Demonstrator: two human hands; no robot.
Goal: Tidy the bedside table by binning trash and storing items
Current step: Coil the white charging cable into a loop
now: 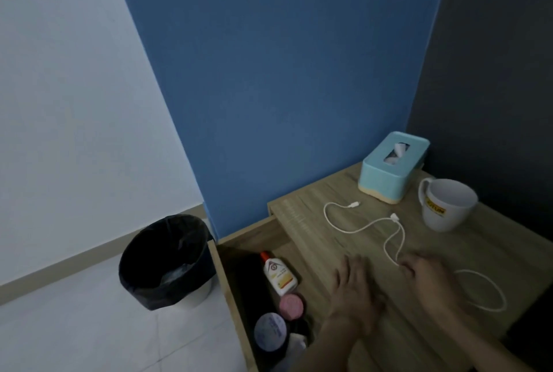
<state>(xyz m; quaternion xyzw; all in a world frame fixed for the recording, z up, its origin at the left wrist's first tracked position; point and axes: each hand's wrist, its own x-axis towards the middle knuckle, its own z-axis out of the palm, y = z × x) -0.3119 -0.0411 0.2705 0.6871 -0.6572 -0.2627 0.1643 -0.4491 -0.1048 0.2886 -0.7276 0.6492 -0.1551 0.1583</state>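
Observation:
A white charging cable (pixel 363 226) snakes across the wooden bedside table (pixel 314 210). My right hand (pixel 431 282) pinches the cable near its middle, with a loop trailing to the right of the hand. Just left of it, my left hand (pixel 354 290) lies flat on the tabletop with its fingers spread, holding nothing. The drawer (pixel 223 276) stands pulled out to the left. Inside it lie a white bottle with an orange cap (pixel 279 276), a pink-lidded jar (pixel 291 305) and a round blue-lidded tin (pixel 270 332).
A teal tissue box (pixel 392 166) sits at the table's back corner by the blue wall. A white mug (pixel 446 204) stands to its right. On the tiled floor to the left is a bin with a black liner (pixel 166 261).

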